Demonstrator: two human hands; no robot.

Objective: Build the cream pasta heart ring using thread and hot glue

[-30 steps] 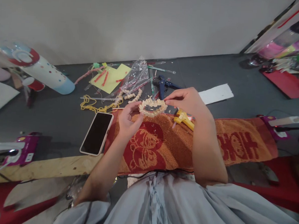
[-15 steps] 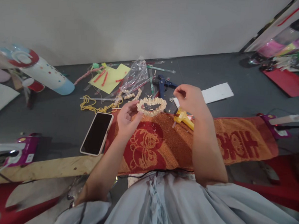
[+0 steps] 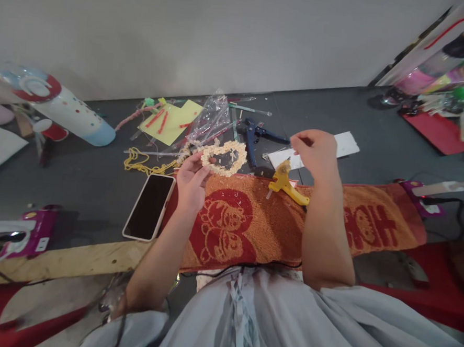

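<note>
My left hand (image 3: 191, 177) pinches the left side of a cream heart-shaped frame (image 3: 224, 157) made of small beige pieces and holds it up over the far edge of an orange and red towel (image 3: 252, 222). My right hand (image 3: 315, 150) hovers apart from it to the right, above a white paper strip (image 3: 346, 141), with fingers curled; whether anything is in them is hidden. A yellow glue gun (image 3: 286, 184) lies on the towel between my hands.
A phone (image 3: 150, 206) lies face up left of the towel. Blue pliers (image 3: 253, 135), plastic wrap (image 3: 212, 117), yellow paper (image 3: 172, 120) and yellow string (image 3: 146, 160) litter the grey floor beyond. A dotted white tube (image 3: 63, 108) lies far left, a wooden plank (image 3: 65, 260) near me.
My right hand let go of the heart frame and moved away to the right. My left hand swung the frame leftward and turned it upright, facing me.
</note>
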